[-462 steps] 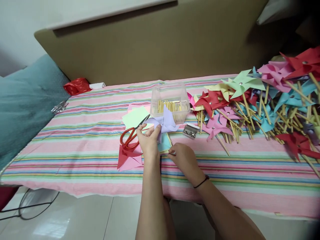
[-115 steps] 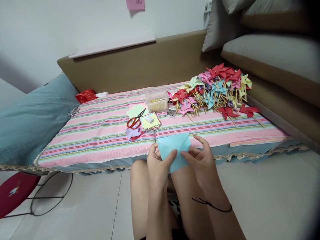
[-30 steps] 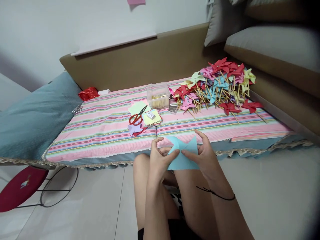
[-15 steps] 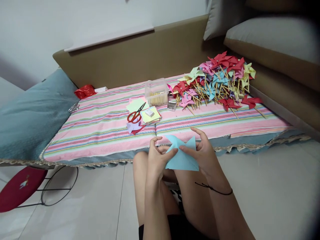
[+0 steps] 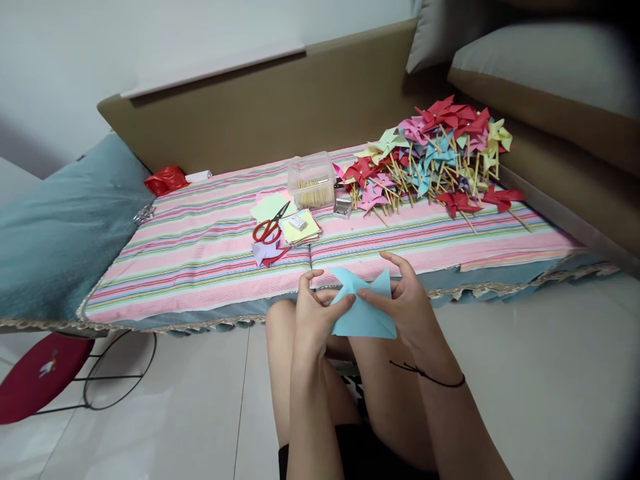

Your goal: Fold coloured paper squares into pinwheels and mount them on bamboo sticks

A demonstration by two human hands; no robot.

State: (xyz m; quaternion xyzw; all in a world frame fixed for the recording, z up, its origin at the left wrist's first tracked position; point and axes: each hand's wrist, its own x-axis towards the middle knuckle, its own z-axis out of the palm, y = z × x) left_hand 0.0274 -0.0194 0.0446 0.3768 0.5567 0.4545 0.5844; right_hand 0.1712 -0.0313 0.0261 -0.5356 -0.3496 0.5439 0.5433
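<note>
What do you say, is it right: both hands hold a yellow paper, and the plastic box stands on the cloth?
Not quite: the paper is light blue, not yellow, as the head view shows. The left hand and right hand hold it, and the plastic box stands on the cloth.

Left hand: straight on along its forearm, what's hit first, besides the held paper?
Likely the near edge of the striped cloth, beyond the left hand and blue paper; the yellow-topped paper stack lies farther on. Height is unclear; it might pass above the cloth.
</note>
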